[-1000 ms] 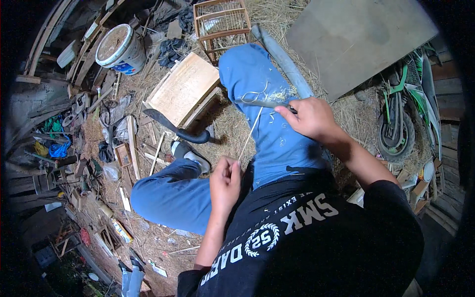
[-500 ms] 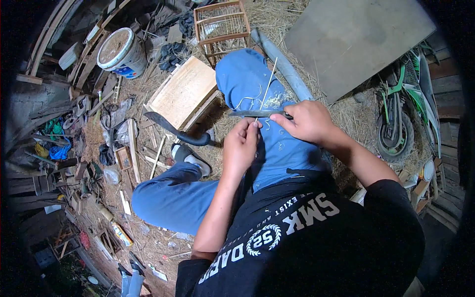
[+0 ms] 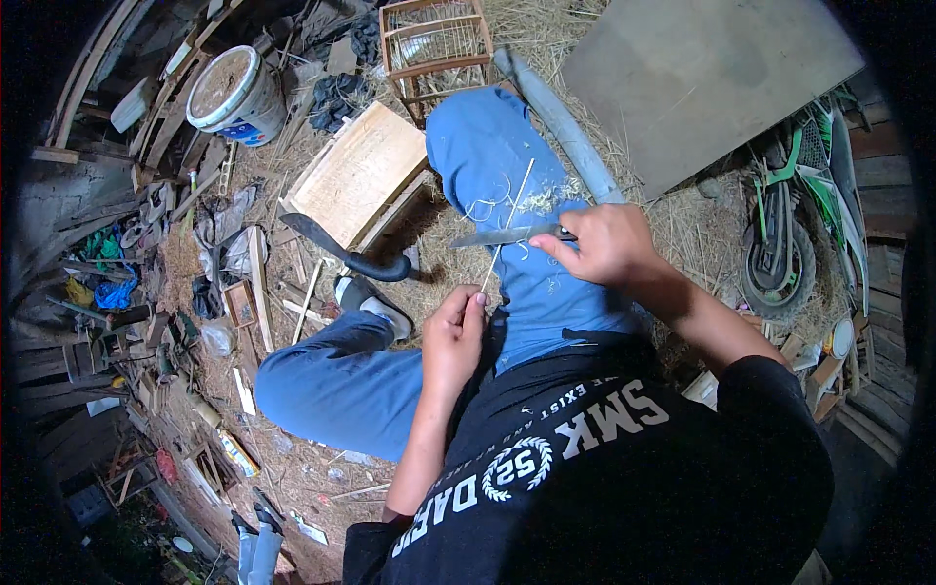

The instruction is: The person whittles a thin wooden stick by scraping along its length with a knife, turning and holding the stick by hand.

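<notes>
My left hand (image 3: 454,330) pinches the near end of a thin pale wooden stick (image 3: 523,187), which slants up over my raised thigh. My right hand (image 3: 612,244) is closed round the handle of a knife (image 3: 502,237); the blade points left and lies across the stick. Curled pale shavings (image 3: 546,198) rest on the blue trouser leg beside the stick. Left of the knee stands a light wooden box (image 3: 361,175). A large curved knife with a dark handle (image 3: 375,268) lies at its near edge, touched by neither hand.
A small wooden cage (image 3: 436,44) stands beyond my knee, near a grey pipe (image 3: 556,117). A white bucket (image 3: 234,97) is at the far left. On the right, a flat board (image 3: 712,78) lies near a green motorcycle (image 3: 785,214). Straw and wood scraps litter the floor.
My left hand has drawn back toward my body, pulling the stick with it under the blade. The knife stays near the same spot, its blade tilted slightly differently.
</notes>
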Demonstrator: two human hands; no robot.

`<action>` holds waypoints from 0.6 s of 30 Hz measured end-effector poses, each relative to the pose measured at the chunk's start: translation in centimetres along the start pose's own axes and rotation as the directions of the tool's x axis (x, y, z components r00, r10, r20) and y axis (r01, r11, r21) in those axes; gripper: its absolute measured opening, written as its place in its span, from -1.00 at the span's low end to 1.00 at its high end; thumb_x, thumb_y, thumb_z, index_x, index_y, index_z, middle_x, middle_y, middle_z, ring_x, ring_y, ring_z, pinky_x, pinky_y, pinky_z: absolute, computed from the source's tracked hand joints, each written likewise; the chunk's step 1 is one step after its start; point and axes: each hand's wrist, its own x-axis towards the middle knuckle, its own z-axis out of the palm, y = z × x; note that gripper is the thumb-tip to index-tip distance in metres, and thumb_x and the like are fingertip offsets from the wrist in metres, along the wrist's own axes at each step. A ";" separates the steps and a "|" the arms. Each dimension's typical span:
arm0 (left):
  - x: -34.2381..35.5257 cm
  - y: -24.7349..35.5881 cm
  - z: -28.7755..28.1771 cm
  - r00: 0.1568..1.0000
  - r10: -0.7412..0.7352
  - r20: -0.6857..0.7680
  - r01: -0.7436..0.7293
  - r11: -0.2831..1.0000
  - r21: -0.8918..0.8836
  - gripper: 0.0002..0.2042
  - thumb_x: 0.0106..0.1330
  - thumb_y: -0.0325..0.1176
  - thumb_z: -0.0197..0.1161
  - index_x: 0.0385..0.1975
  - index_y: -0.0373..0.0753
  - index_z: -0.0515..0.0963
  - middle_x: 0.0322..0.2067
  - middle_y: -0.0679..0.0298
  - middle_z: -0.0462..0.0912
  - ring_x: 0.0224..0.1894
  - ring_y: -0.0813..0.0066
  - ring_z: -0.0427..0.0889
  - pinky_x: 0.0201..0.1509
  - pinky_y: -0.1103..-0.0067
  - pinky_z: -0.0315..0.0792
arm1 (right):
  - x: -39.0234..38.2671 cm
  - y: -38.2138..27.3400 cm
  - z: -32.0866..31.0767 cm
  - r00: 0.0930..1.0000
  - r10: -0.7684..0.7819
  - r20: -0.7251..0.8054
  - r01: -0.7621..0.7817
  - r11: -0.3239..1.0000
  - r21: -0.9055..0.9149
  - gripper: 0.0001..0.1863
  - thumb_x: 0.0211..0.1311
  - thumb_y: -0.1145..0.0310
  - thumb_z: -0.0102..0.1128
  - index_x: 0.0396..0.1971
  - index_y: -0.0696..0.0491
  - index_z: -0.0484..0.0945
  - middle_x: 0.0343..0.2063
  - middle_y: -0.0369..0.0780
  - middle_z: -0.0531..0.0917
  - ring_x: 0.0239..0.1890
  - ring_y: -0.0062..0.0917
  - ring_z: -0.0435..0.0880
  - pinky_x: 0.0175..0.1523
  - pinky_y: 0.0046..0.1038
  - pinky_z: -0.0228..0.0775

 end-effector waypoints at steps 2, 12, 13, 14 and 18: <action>-0.1 -0.2 0.1 0.999 0.025 -0.023 -0.026 1.000 -0.012 -0.82 0.59 -0.33 0.19 -0.19 -0.31 0.61 -0.56 0.34 0.51 -0.49 0.67 0.42 -0.39 0.60 0.35 | -0.2 0.1 0.2 0.999 -0.031 -0.039 0.031 1.000 0.000 -0.40 0.32 -0.20 0.32 -0.66 0.03 0.59 -0.71 -0.08 0.61 -0.60 -0.07 0.68 -0.46 -0.12 0.48; 3.1 1.6 0.4 0.992 0.019 0.128 -0.010 0.997 -0.070 -0.82 0.63 -0.34 0.14 -0.22 -0.29 0.55 -0.55 0.40 0.47 -0.47 0.72 0.40 -0.39 0.64 0.32 | 0.3 0.5 -0.1 1.000 0.023 -0.009 -0.023 1.000 -0.005 -0.36 0.38 -0.25 0.21 -0.64 0.04 0.61 -0.67 -0.04 0.64 -0.55 -0.03 0.70 -0.42 -0.06 0.51; 3.5 1.8 0.8 0.991 0.019 0.129 -0.010 0.998 -0.069 -0.82 0.63 -0.34 0.14 -0.22 -0.29 0.55 -0.55 0.40 0.47 -0.47 0.72 0.40 -0.39 0.64 0.32 | 0.2 0.4 -0.2 1.000 0.021 0.001 -0.021 1.000 -0.016 -0.35 0.39 -0.26 0.18 -0.62 0.04 0.64 -0.65 -0.02 0.67 -0.53 -0.02 0.72 -0.40 -0.05 0.53; 3.9 2.1 1.3 0.989 0.038 0.142 -0.023 0.994 -0.108 -0.82 0.63 -0.35 0.13 -0.22 -0.29 0.55 -0.55 0.42 0.47 -0.47 0.72 0.40 -0.39 0.64 0.31 | 0.2 0.4 -0.1 1.000 0.022 0.001 -0.022 1.000 -0.016 -0.35 0.39 -0.26 0.18 -0.62 0.04 0.64 -0.65 -0.02 0.67 -0.53 -0.02 0.72 -0.40 -0.05 0.53; 5.5 3.0 2.6 0.991 0.074 0.115 -0.063 0.993 -0.101 -0.81 0.64 -0.35 0.12 -0.21 -0.32 0.55 -0.53 0.43 0.48 -0.46 0.73 0.40 -0.37 0.65 0.32 | 0.3 0.2 -0.1 1.000 0.019 -0.018 -0.019 1.000 -0.004 -0.35 0.38 -0.26 0.18 -0.63 0.05 0.64 -0.65 -0.02 0.67 -0.54 -0.03 0.72 -0.41 -0.06 0.54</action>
